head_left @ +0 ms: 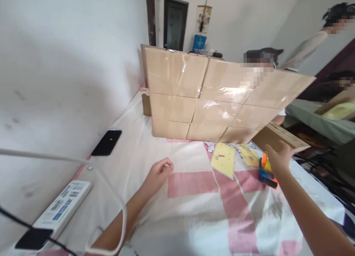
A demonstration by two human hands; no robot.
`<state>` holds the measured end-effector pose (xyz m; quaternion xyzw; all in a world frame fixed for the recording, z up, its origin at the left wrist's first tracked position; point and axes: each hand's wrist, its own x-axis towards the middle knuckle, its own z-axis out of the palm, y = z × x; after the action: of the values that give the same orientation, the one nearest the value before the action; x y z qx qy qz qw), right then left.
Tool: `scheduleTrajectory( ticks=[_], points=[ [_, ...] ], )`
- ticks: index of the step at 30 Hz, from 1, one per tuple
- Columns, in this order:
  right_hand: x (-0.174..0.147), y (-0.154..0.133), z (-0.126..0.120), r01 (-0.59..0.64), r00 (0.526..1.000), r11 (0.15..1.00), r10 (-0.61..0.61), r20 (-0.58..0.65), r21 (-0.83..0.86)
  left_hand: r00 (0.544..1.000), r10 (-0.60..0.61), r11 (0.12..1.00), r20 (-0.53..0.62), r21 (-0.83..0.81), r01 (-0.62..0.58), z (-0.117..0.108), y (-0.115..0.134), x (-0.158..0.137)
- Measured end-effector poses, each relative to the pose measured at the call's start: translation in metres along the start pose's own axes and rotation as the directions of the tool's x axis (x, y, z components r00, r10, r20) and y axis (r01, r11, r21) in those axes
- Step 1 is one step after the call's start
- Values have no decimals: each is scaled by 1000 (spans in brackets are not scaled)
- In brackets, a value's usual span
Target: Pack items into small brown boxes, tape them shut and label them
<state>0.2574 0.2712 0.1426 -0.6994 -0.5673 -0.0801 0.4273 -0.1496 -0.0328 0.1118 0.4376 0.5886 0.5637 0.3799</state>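
My left hand [161,171] hovers over the bedsheet with its fingers curled in, and nothing shows in them. At the right, my right hand [280,160] has thumb and fingers apart, close against a blue and orange tool [264,171] that looks like a tape dispenser. I cannot tell whether it touches the tool. Just behind that hand lies a low cardboard box [274,135]. A large cardboard panel [216,100], made of taped pieces, stands upright across the middle. Yellow paper cutouts [223,160] with a wavy edge lie at its foot.
Near the left wall are a black phone [107,143] and a white printed box [65,202]. A white cable [122,211] loops in front of my left forearm. Two people [307,49] are at the far right, behind the panel, beside another bed [318,117].
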Motion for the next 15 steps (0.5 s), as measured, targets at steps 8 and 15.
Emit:
scheduleTrajectory(
  ticks=[8, 15],
  points=[
    [-150, -218, 39, 460, 675, 544, -728, 122, 702, 851, -118, 971, -512, -237, -8, -54, 3, 86],
    [-297, -314, 80, 497, 14, 334, -926, 378, 801, 850, 101, 977, -517, 212, 13, -16, -40, -33]
  ],
)
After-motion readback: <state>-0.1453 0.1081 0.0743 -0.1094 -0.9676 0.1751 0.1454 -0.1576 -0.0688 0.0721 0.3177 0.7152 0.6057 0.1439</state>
